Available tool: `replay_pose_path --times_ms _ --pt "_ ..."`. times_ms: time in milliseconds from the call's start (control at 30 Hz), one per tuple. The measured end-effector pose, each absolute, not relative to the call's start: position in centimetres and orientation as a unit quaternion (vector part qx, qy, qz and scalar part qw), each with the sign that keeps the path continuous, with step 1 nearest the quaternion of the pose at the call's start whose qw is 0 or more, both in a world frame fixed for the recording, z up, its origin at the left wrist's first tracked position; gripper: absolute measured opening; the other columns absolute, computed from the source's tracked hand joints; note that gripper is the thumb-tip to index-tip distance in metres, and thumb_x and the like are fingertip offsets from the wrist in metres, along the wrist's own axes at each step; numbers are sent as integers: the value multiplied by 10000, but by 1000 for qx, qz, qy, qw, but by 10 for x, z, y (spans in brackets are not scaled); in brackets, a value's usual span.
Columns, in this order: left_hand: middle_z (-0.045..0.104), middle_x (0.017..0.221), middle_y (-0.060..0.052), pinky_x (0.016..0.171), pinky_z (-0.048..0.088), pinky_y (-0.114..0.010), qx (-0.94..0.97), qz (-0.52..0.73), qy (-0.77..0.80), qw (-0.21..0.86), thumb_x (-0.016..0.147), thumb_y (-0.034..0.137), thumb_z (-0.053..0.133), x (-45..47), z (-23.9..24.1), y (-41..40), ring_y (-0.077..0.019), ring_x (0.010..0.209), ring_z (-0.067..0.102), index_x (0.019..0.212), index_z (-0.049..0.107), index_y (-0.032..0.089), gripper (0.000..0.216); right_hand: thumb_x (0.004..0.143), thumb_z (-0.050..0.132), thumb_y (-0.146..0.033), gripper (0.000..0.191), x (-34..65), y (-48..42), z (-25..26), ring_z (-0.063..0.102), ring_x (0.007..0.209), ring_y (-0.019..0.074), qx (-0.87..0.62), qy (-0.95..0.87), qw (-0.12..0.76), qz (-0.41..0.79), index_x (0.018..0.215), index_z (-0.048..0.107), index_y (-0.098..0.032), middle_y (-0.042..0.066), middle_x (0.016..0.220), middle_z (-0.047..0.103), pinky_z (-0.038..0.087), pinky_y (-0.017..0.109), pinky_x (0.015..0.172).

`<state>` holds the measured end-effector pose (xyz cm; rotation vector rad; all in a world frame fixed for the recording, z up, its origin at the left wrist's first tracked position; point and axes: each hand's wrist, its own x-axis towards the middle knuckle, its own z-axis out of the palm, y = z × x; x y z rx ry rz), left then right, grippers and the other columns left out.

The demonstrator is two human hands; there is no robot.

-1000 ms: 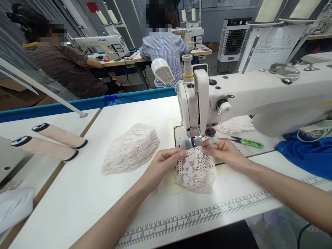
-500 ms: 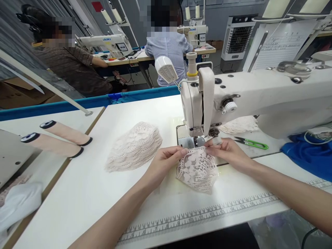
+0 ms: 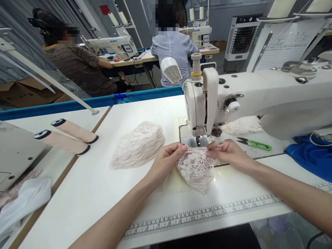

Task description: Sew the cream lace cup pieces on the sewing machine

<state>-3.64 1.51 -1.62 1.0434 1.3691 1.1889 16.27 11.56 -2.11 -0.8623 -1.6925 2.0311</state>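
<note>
A cream lace piece [image 3: 196, 167] hangs between my two hands just in front of the needle area of the white sewing machine [image 3: 198, 107]. My left hand [image 3: 169, 155] pinches its upper left corner between thumb and fingers. At the upper right corner, my right hand [image 3: 225, 152] grips the lace the same way, close beside the presser foot. The lower end of the lace lies toward me on the table. To the left rests a stack of similar lace pieces [image 3: 140, 147]. More lace [image 3: 242, 125] lies behind the needle, under the machine arm.
Green-handled thread snips [image 3: 255, 144] lie right of the needle, near blue fabric [image 3: 308, 159]. Two peach thread cones [image 3: 62, 140] lie at left. A printed ruler [image 3: 197, 219] runs along the front edge. Two people sit beyond at other machines.
The view has shifted slightly, so the scene sits a little further right. Both hands keep their hold on the lace, whose lower end has swung slightly left.
</note>
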Motion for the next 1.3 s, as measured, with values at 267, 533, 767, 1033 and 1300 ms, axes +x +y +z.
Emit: replay_pose_path --times_ms 267,533,767,1033,1300 --pt "455 566 41 459 294 -218 455 493 600 436 828 504 606 -35 -10 16 -75 497 405 638 550 177 382 660 790 -299 157 161 113 -20 568 553 78 -271 -594 197 732 778 745 -206 -35 620 665 498 245 590" --pt "551 504 58 438 284 -253 824 330 428 -171 802 170 687 -13 8 -5 -71 432 435 826 655 186 43 827 652 -400 242 163 114 -25 696 745 146 -196 -550 176 792 869 716 -170 47 804 730 568 306 740" --pt "525 516 48 438 243 -300 874 210 360 -251 781 137 695 11 -7 -17 -91 449 432 801 639 135 59 816 660 -443 286 161 115 -23 688 721 130 -215 -557 179 782 859 723 -167 33 802 720 582 262 680" --pt "532 533 54 445 260 -295 874 194 362 -262 790 155 694 7 -13 -15 -85 465 434 849 643 137 80 757 725 -361 225 161 113 -21 675 706 114 -230 -552 186 780 856 720 -159 19 801 718 594 244 661" --pt "541 542 51 427 280 -287 877 184 357 -264 795 157 684 7 -15 -14 -82 459 445 830 643 141 56 778 705 -339 208 162 114 -20 666 703 105 -227 -565 183 772 882 719 -160 16 803 709 592 226 638"
